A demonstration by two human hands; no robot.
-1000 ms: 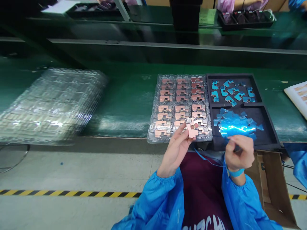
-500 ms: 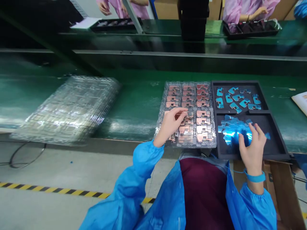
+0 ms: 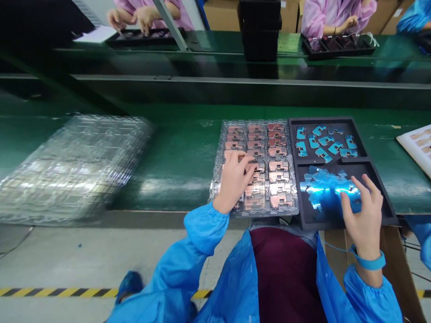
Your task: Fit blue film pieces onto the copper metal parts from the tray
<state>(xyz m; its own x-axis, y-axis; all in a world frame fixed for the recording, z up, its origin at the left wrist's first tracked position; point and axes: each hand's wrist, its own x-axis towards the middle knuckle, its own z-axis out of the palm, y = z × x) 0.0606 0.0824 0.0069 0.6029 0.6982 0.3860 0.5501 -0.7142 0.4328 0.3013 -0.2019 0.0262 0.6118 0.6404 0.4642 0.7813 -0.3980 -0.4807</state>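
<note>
A clear blister tray (image 3: 218,179) of copper-coloured plates (image 3: 278,167) lies on the green belt in front of me. My left hand (image 3: 234,179) rests on its left columns, fingers curled down onto the plates; whether it grips one is hidden. To the right stands a black two-part tray (image 3: 370,154). Its far section holds several small blue pieces (image 3: 323,141). The near section holds a heap of shiny blue film (image 3: 323,186). My right hand (image 3: 365,215) lies on that heap with its fingers spread.
A stack of clear empty blister trays (image 3: 74,161) lies on the belt at the left. A white sheet (image 3: 417,143) sits at the right edge. A cardboard box (image 3: 404,264) stands by my right knee. People in pink sleeves (image 3: 336,18) work at black trays across the line.
A second ago my left hand held a copper plate near my lap; it has since moved onto the blister tray. My right hand went from a closed pinch to lying spread on the blue film.
</note>
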